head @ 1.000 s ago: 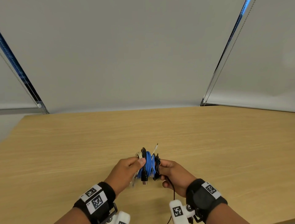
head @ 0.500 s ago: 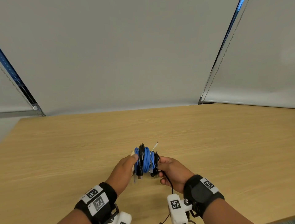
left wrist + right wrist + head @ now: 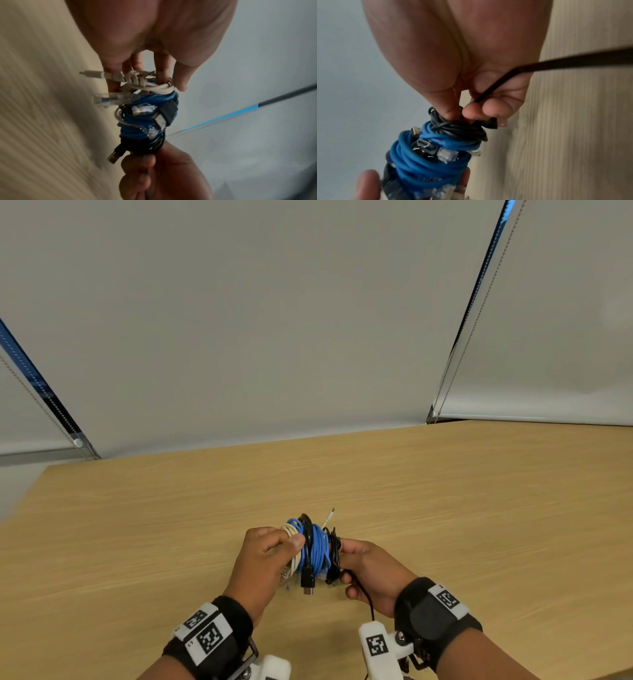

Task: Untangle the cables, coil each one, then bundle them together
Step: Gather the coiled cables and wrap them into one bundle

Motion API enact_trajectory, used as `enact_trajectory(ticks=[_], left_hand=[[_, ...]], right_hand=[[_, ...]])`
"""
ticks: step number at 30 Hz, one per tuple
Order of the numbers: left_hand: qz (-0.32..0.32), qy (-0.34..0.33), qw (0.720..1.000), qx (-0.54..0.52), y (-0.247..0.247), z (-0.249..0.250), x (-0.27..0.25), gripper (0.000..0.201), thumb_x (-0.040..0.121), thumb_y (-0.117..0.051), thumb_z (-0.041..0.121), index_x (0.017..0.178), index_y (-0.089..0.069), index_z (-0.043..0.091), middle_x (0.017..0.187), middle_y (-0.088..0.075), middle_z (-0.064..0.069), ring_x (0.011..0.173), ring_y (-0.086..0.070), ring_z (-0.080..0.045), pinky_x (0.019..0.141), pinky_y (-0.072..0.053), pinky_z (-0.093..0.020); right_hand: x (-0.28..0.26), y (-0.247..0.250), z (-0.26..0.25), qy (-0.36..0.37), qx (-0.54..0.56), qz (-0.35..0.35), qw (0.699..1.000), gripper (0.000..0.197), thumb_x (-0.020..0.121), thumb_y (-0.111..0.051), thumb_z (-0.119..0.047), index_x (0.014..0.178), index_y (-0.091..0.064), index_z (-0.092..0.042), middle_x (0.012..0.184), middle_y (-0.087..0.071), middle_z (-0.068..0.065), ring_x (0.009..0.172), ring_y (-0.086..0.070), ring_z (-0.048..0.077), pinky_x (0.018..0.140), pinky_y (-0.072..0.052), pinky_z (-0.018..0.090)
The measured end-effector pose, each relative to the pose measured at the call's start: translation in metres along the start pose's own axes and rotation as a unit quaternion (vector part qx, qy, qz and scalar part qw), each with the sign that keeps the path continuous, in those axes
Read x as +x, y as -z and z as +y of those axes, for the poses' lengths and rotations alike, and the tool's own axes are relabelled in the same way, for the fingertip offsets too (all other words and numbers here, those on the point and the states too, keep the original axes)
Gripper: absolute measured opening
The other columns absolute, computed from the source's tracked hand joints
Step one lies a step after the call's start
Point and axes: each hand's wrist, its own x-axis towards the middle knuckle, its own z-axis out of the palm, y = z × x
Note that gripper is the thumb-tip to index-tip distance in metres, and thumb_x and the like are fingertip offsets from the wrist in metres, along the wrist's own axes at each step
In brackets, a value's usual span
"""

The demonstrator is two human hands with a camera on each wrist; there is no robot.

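A: While both hands are up over the table [image 3: 445,491], where is the bundle [image 3: 313,546]?

B: Between them. The left hand [image 3: 263,559] has its fingers curled round the white cable [image 3: 154,88] at its end, thumb on top.

A: And the other end?

B: The right hand [image 3: 371,573] pinches the black cable [image 3: 462,129] coiled there; a loose black strand [image 3: 364,597] runs back from its fingers toward the wrist.

A: What sits in the middle?

B: The blue cable [image 3: 320,546], wound in loops, touching both neighbours. A black plug [image 3: 307,578] hangs below it, just beside the left thumb, and a thin white plug [image 3: 329,517] sticks up beyond the right fingertips.
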Motion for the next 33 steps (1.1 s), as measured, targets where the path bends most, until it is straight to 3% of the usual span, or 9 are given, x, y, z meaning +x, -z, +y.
enact_trajectory(ticks=[3,5,8,12,17,22,24,27,33], left_hand=[[-0.036,0.044,0.994,-0.094,0.003,0.000,0.000,0.021,0.099,-0.054,0.016,0.103,-0.064,-0.003,0.111,-0.058,-0.013,0.093,-0.068,-0.013,0.079,-0.058,-0.035],[-0.083,0.044,0.990,-0.104,0.010,0.001,0.001,0.020,0.095,-0.051,0.002,0.102,-0.068,-0.005,0.115,-0.057,-0.016,0.089,-0.068,-0.010,0.070,-0.058,-0.028],[-0.115,0.010,0.993,0.005,0.016,0.000,0.003,0.027,0.091,-0.052,-0.003,0.094,-0.078,0.007,0.117,-0.057,-0.010,0.105,-0.062,-0.020,0.083,-0.055,-0.035],[-0.061,-0.035,0.995,0.068,0.017,-0.007,0.012,0.028,0.095,-0.056,-0.004,0.085,-0.079,0.010,0.108,-0.065,-0.004,0.094,-0.064,-0.020,0.078,-0.049,-0.027],[0.002,-0.047,0.993,0.108,0.030,-0.006,0.028,0.039,0.101,-0.051,0.008,0.082,-0.076,0.031,0.097,-0.077,0.007,0.090,-0.070,-0.012,0.085,-0.053,-0.035],[0.024,-0.104,0.965,0.237,0.052,0.001,0.040,0.029,0.099,-0.047,0.001,0.088,-0.071,0.012,0.114,-0.059,0.004,0.109,-0.054,-0.011,0.095,-0.037,-0.022],[0.042,-0.143,0.950,0.275,0.057,0.003,0.041,0.024,0.098,-0.048,-0.002,0.086,-0.065,0.008,0.108,-0.053,-0.001,0.100,-0.053,-0.015,0.085,-0.034,-0.018],[0.059,-0.179,0.935,0.301,0.058,0.011,0.040,0.022,0.100,-0.046,0.001,0.084,-0.057,0.010,0.095,-0.050,-0.004,0.082,-0.052,-0.018,0.072,-0.036,-0.028],[0.040,-0.247,0.909,0.335,0.063,0.024,0.033,0.017,0.100,-0.047,0.006,0.086,-0.056,0.012,0.089,-0.052,0.000,0.077,-0.052,-0.019,0.071,-0.044,-0.036]], right_hand=[[0.001,0.002,-0.001,-0.002,-0.004,0.002,1.000,0.037,0.096,-0.044,-0.001,0.113,-0.075,-0.014,0.084,-0.065,0.003,0.056,-0.043,0.005,0.051,-0.033,0.020],[0.001,0.003,0.000,-0.011,-0.006,0.006,1.000,0.039,0.096,-0.043,-0.001,0.112,-0.076,-0.014,0.084,-0.065,0.005,0.056,-0.044,0.006,0.050,-0.035,0.020],[0.000,0.003,-0.001,-0.024,0.000,0.006,1.000,0.042,0.096,-0.042,0.000,0.112,-0.077,-0.016,0.088,-0.066,0.006,0.057,-0.044,0.006,0.050,-0.037,0.021],[0.002,0.000,-0.006,-0.032,0.001,-0.011,0.999,0.033,0.096,-0.044,0.000,0.106,-0.074,-0.010,0.087,-0.065,0.006,0.057,-0.047,0.006,0.051,-0.042,0.020],[-0.001,-0.005,-0.015,-0.019,-0.051,-0.035,0.998,0.017,0.081,-0.053,-0.001,0.088,-0.063,-0.013,0.072,-0.058,0.000,0.062,-0.056,0.011,0.055,-0.050,0.024],[-0.003,-0.004,-0.023,-0.033,-0.150,-0.027,0.988,0.018,0.091,-0.053,0.003,0.100,-0.060,-0.010,0.073,-0.061,0.008,0.058,-0.060,0.015,0.054,-0.054,0.027],[-0.004,0.000,-0.025,-0.046,-0.158,-0.022,0.986,0.016,0.092,-0.057,0.001,0.103,-0.058,-0.011,0.070,-0.061,0.009,0.055,-0.060,0.016,0.054,-0.055,0.027],[-0.006,0.005,-0.028,-0.063,-0.152,-0.016,0.986,0.014,0.093,-0.058,0.000,0.103,-0.059,-0.010,0.069,-0.062,0.007,0.055,-0.061,0.015,0.056,-0.056,0.028],[-0.003,0.009,-0.040,0.008,-0.067,0.048,0.997,0.019,0.091,-0.052,0.011,0.097,-0.055,-0.007,0.079,-0.059,0.011,0.067,-0.064,0.022,0.073,-0.058,0.038]])
